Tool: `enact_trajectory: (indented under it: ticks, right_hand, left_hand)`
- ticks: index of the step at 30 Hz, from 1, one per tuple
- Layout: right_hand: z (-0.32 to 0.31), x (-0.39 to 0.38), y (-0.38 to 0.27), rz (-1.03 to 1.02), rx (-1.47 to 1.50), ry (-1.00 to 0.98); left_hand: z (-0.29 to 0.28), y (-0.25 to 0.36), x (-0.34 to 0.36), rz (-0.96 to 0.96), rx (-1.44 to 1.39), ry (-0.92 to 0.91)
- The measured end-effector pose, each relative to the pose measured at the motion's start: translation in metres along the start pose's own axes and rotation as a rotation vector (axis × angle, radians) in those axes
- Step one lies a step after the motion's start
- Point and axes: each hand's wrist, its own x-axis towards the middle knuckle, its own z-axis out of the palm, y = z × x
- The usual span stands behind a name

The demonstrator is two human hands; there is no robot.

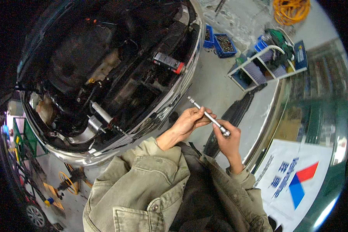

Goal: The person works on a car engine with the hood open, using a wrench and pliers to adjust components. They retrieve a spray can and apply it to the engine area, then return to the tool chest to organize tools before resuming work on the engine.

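Note:
A chrome socket extension bar (209,116) slants between my two hands, with a small socket-like piece at its upper-left tip and a thicker rounded fitting at its lower-right end. My left hand (189,123) grips the bar at its middle, thumb on top. My right hand (228,141) has its fingers closed round the lower end, just below the fitting. Both hands are beside the chrome front of a car with an open engine bay (77,58). A spray can (166,62) lies on the bay's front edge, and a silver syringe-like tool (101,113) rests at its lower left.
Blue bins of small parts (224,44), a metal rack (266,62) and a coiled orange hose (290,11) are on the floor beyond the bumper. A glass pane with a white poster (309,189) stands at my right. Tools and equipment (63,185) are at lower left.

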Motion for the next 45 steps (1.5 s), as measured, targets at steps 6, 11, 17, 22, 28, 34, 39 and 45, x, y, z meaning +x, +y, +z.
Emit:
enact_trajectory:
  ticks: [6,11,17,22,28,34,39,45]
  right_hand:
    - [-0.026,0.138,0.031,0.203,0.074,0.032]
    - [-0.032,0.257,0.053,0.019,-0.076,-0.043]
    - [0.007,0.408,0.061,-0.307,-0.169,-0.343]
    - [0.062,0.543,0.056,-0.621,-0.240,-0.660]
    - [0.130,0.657,0.021,-1.119,-0.349,-0.864]
    - [0.187,0.701,-0.038,-1.216,-0.465,-1.242]
    - [0.217,0.702,-0.062,-1.174,-0.628,-1.428]
    - [0.236,0.697,-0.080,-1.171,-0.676,-1.529]
  left_hand:
    - [-0.033,0.073,0.097,0.246,0.667,0.285]
    - [-0.034,0.112,0.163,0.389,0.485,0.416]
    - [-0.033,0.124,0.282,0.422,-0.334,0.358]
    - [-0.079,0.161,0.373,0.702,-0.631,0.501]
    - [-0.114,0.220,0.446,1.070,-0.862,0.583]
    - [-0.137,0.248,0.451,1.240,-0.987,0.553]
    - [-0.142,0.253,0.448,1.247,-1.069,0.526]
    - [-0.148,0.248,0.448,1.179,-1.168,0.471]
